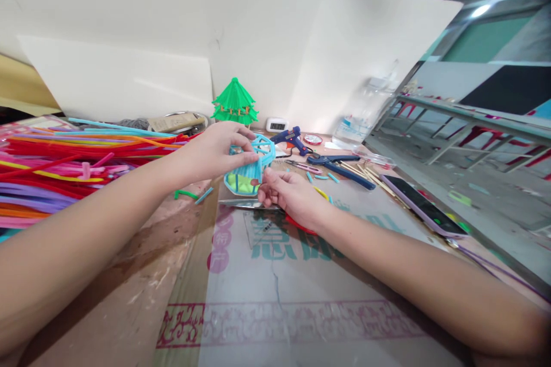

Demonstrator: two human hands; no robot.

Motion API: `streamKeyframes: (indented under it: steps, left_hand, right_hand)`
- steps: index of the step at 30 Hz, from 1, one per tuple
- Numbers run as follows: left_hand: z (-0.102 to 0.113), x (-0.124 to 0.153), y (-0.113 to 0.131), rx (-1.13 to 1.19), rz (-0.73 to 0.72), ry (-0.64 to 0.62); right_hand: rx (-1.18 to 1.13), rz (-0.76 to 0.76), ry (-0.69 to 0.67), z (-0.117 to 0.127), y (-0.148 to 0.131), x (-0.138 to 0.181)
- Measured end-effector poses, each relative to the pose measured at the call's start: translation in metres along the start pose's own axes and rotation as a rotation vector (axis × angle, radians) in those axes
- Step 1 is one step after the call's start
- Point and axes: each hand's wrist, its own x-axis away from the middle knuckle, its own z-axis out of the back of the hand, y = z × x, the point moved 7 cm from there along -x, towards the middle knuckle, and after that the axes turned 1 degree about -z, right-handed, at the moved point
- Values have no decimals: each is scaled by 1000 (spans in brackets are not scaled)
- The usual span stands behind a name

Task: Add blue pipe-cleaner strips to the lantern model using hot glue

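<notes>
A small light-blue frame house, apparently made of pipe cleaners, with a yellow-green base inside, stands on the covered board. My left hand is closed over its upper part, thumb and fingers gripping the blue strips. My right hand has its fingers curled in a pinch at the lower right edge of the frame. Whatever lies between those fingertips is hidden. Scissors lie beneath my right hand, with their red handle partly covered by it. Behind the frame rises a green tiered roof-like model.
Bundled coloured pipe cleaners fill the left side. Behind and right are a blue glue gun, a small digital clock, blue pliers, wooden sticks, a phone and a clear plastic bottle.
</notes>
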Motion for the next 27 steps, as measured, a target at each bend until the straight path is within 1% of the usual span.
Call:
streamKeyframes:
  steps: [2, 4, 5, 8, 10, 12, 14, 17, 19, 21, 23, 25, 27]
  left_hand:
    - [0, 0, -3, -7, 4, -6]
    - [0, -1, -8, -12, 14, 1]
    - [1, -1, -12, -13, 16, 7]
    - [2, -2, -20, 6, 20, 18]
    - [4, -2, -23, 31, 30, 15]
    - [11, -1, -24, 55, 56, 31]
    - [21, 1, -24, 72, 90, 82]
    - [37, 5, -19, 93, 110, 173]
    - [43, 7, -12, 98, 102, 198]
    - [45, 8, -5, 103, 88, 196]
    - [42, 8, 6, 117, 44, 186]
    - [36, 8, 21, 138, -43, 172]
    - [29, 9, 37, 157, -142, 165]
  right_hand:
    - [4, -40, 24, 4, 3, -1]
    - [1, -39, 94, 12, 2, -1]
    - [6, -2, 152, 18, -2, -2]
    - [28, 198, 336, 42, -22, 1]
    - [46, 301, 385, 54, -36, 4]
    - [76, 353, 371, 62, -49, 6]
    - [124, 390, 346, 66, -62, 10]
    - [209, 426, 303, 63, -81, 17]
    - [259, 454, 274, 58, -92, 22]
    - [304, 482, 253, 50, -101, 27]
    - [341, 489, 240, 41, -104, 32]
    - [347, 461, 209, 32, -101, 34]
    - [336, 398, 150, 22, -91, 34]
